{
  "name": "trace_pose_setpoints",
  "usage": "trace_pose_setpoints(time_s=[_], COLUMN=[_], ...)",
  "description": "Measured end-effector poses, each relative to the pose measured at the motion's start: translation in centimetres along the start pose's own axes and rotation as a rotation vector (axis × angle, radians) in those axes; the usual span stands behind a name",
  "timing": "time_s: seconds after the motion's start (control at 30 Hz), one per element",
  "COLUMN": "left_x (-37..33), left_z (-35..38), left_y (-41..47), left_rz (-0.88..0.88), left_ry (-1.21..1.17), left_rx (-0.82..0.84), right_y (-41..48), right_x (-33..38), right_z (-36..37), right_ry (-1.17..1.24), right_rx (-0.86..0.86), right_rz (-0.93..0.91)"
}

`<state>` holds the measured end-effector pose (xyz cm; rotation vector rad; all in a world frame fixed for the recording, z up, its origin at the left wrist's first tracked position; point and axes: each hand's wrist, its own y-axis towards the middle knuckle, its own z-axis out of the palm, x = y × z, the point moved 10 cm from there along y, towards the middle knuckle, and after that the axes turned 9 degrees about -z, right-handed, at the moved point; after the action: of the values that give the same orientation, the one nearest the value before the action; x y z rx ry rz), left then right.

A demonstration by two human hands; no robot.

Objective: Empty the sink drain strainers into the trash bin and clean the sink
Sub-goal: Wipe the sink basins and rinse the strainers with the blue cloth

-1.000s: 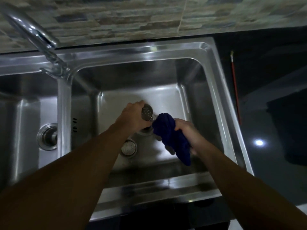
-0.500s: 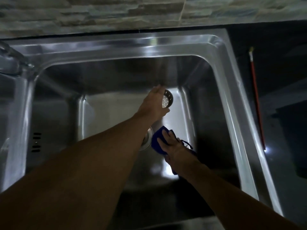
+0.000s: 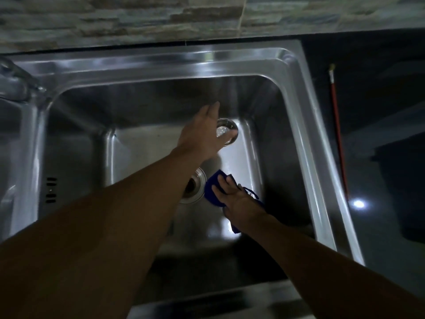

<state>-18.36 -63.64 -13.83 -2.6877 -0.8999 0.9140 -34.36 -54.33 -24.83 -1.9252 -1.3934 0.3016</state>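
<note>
The room was dim, with a glare on wet metal. Nearest the camera ran the front rim of the stainless steel sink (image 3: 230,298), and both bare forearms reached over it into the right-hand basin. On the basin floor, the right hand (image 3: 239,199) lay flat with its fingers spread, pressing a dark blue cleaning cloth (image 3: 212,192) against the steel; its grip was open, the palm bearing down rather than closing round the cloth. Just left of the cloth, touching its edge, sat the round open drain hole (image 3: 194,187), half hidden under the left forearm. Farther back in the basin, near the rear right corner of the sink, the left hand (image 3: 202,134) was held over a small round perforated metal drain strainer (image 3: 226,132). Its fingers were stretched loosely and its thumb lay at the strainer's rim; I could not tell whether its grip held the strainer or merely touched it. At the sink's left rear corner stood the blurred base of a chrome tap (image 3: 13,86). Right of the sink lay a glossy black tabletop (image 3: 379,203) with a bright light reflected in it, and on it, beside the sink's rim, a thin red rod (image 3: 338,134). Behind the sink rose a wall of grey-brown stone-pattern tiles (image 3: 138,19).
</note>
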Motion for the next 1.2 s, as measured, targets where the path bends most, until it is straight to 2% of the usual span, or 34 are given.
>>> trace_pose_setpoints(time_s=[0.1, 0.23, 0.37, 0.47, 0.57, 0.63, 0.7, 0.83, 0.9, 1.07, 1.2], left_x=[1.4, 7.3, 12.9, 17.1, 20.0, 20.7, 20.6, 20.7, 20.7, 20.6, 20.6], left_z=[-4.3, -9.8, -13.1, -14.8, -14.3, -14.0, -14.4, -15.0, -15.1, -15.4, -15.4], left_y=[-2.8, -8.6, -14.5, -18.3, -20.9, -21.5, -21.6, -21.6, -21.7, -21.7, -21.7], left_rz=[-0.021, -0.109, -0.120, -0.016, 0.105, 0.122, 0.126, 0.137, 0.134, 0.145, 0.153], left_ry=[0.089, 0.269, 0.284, 0.392, 0.431, 0.367, 0.272, 0.188, 0.165, 0.129, 0.148], left_rx=[-0.062, -0.134, -0.188, -0.238, -0.201, -0.194, -0.223, -0.229, -0.229, -0.261, -0.284], right_y=[-0.1, -0.8, -0.9, 0.4, 3.5, 5.9, 7.9, 8.5, 7.3, 1.7, -0.2], right_x=[0.0, 1.1, 2.5, 3.3, 4.6, 6.0, 8.4, 11.4, 11.4, 8.7, 4.3], right_z=[-0.2, -1.2, -1.9, -3.4, -6.1, -7.9, -8.8, -7.1, -5.4, -0.9, -1.4], right_ry=[-0.045, 0.080, 0.245, 0.421, 0.477, 0.414, 0.242, -0.088, -0.177, -0.189, -0.101], right_rx=[-0.004, -0.038, -0.080, -0.187, -0.253, -0.259, -0.237, -0.162, -0.117, 0.001, -0.015], right_rz=[0.019, 0.059, 0.157, 0.237, 0.207, 0.135, 0.020, -0.139, -0.206, -0.285, -0.132])
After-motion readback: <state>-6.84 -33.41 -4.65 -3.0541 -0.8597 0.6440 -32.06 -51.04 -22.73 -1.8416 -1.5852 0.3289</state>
